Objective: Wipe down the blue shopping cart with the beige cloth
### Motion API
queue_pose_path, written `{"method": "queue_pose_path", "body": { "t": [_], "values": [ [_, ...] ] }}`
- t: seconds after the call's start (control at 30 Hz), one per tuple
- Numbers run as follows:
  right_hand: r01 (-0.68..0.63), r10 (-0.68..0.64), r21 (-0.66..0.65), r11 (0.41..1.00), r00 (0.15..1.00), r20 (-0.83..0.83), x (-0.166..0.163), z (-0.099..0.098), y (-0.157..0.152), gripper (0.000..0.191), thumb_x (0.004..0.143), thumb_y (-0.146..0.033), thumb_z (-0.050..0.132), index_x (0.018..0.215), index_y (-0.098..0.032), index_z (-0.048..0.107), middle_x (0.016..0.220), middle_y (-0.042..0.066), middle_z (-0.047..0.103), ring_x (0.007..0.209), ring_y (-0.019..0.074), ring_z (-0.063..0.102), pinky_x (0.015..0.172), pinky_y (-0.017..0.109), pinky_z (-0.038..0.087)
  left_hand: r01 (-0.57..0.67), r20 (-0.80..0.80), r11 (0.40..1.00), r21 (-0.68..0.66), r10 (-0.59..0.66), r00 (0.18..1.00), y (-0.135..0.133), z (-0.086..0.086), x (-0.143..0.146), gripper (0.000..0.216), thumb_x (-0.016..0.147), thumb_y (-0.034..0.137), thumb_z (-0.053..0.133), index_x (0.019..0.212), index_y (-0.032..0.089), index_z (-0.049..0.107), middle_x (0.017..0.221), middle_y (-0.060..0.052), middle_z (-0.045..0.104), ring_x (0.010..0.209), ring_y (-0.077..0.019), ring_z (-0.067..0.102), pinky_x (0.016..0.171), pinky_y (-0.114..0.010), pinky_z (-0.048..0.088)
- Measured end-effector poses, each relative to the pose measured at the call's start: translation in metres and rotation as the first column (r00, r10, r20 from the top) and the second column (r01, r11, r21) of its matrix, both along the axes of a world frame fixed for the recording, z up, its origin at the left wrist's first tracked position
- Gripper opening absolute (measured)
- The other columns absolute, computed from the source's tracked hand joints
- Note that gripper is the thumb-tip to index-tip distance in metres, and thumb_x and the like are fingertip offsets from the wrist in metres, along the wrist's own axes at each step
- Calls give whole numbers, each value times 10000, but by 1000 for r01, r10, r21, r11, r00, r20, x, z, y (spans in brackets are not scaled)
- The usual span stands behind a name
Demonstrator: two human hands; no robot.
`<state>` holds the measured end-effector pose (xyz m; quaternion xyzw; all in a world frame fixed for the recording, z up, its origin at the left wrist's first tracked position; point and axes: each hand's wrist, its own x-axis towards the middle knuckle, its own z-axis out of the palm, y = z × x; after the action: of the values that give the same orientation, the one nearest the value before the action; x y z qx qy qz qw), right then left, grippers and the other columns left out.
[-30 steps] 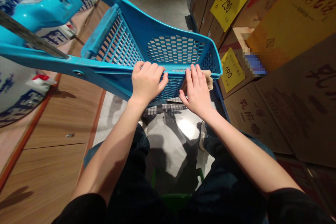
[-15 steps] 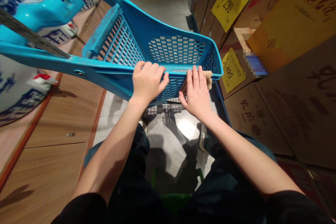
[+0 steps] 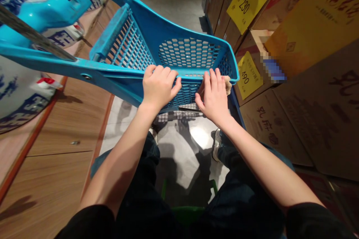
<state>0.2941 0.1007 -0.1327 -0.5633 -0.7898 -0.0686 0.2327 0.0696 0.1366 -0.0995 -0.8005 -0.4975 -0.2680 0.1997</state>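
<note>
- To your right, you can read "230" on the upper yellow sign [image 3: 249,2].
- "490" marks the lower yellow sign [image 3: 250,75].
- Beneath that, you see "孔府" on a cardboard box [image 3: 276,130].

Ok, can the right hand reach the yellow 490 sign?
Probably yes: only the cloth and a corner of the blue basket appear between the right hand and the yellow 490 sign.

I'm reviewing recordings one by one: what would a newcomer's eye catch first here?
A bright blue perforated plastic basket dominates the upper middle, its near rim under the left hand; the right hand partly covers a beige cloth-like piece there. Yellow paper price signs on brown cardboard boxes stand out at right.
</note>
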Motion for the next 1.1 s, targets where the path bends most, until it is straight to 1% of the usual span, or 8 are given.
{"method": "queue_pose_path", "body": {
  "t": [0.13, 0.23, 0.33, 0.47, 0.6, 0.73, 0.87, 1.1],
  "values": [
    [-35, 35, -10, 999, 999, 28, 0, 0, -3, 806, 1017, -409, 482, 1695, -9, 304, 1787, 287, 307, 1704, 418, 219, 1370, 648, 226, 17, 35, 1000, -6, -16, 999, 1, -3, -1, 201, 1060, 353, 522, 1012, 263, 695, 924, -45, 723, 1001, -275, 658, 1047, -487, 470],
    [-28, 28, -5, 1000, 999, 35, 9, 2, 13, 769, 1020, -388, 455, 1693, -38, 325, 1785, 261, 331, 1698, 404, 248, 1371, 655, 225, 34, 83, 999, -37, -31, 996, 2, -4, -1, 194, 1050, 338, 531, 1022, 254, 704, 928, -59, 716, 1033, -295, 653, 1074, -525, 451],
    [-14, 14, -3, 1000, 1000, 11, 12, 4, 24, 740, 1010, -359, 442, 1674, -41, 359, 1763, 258, 378, 1684, 397, 285, 1372, 674, 210, 22, 63, 1000, -20, -21, 998, 2, -3, 0, 200, 1053, 339, 525, 1003, 255, 699, 917, -56, 714, 1012, -288, 654, 1059, -518, 459],
    [-6, 5, -19, 1000, 1000, -13, 1, 5, 11, 772, 982, -335, 476, 1674, -17, 346, 1765, 279, 359, 1693, 408, 257, 1371, 683, 198, -4, 2, 1000, -5, 4, 1000, 0, 1, 0, 216, 1065, 358, 515, 971, 257, 680, 905, -45, 722, 965, -262, 657, 1030, -478, 477],
    [-56, 56, -29, 998, 998, 8, -6, 6, -5, 789, 985, -330, 487, 1683, -2, 323, 1788, 282, 311, 1703, 408, 234, 1377, 637, 223, 0, 11, 999, -38, 0, 1000, -1, 2, -1, 213, 1064, 350, 513, 996, 252, 689, 930, -52, 728, 997, -278, 667, 1042, -497, 474],
    [-61, 61, -24, 998, 998, 20, 6, 8, 9, 763, 1000, -350, 465, 1689, -52, 331, 1792, 252, 328, 1699, 393, 255, 1373, 659, 219, 19, 79, 996, -88, -12, 997, 2, -2, 0, 177, 1022, 309, 549, 1035, 242, 712, 962, -71, 720, 1064, -328, 663, 1092, -571, 445],
    [-23, 23, -25, 999, 1000, 1, 12, 8, 23, 729, 1014, -364, 442, 1663, -39, 371, 1753, 266, 392, 1678, 397, 299, 1369, 683, 214, 26, 114, 994, -102, -14, 993, 3, -4, 0, 187, 1007, 315, 551, 1030, 246, 722, 961, -79, 721, 1069, -339, 655, 1110, -601, 440],
    [-58, 59, -50, 997, 998, 10, -4, 10, -1, 777, 1006, -391, 490, 1671, -11, 357, 1767, 282, 358, 1691, 421, 258, 1376, 660, 204, 25, 113, 997, -76, -16, 993, 2, -2, 0, 195, 1041, 364, 513, 982, 275, 677, 925, -49, 721, 1019, -294, 654, 1068, -554, 468]
  ]
}}
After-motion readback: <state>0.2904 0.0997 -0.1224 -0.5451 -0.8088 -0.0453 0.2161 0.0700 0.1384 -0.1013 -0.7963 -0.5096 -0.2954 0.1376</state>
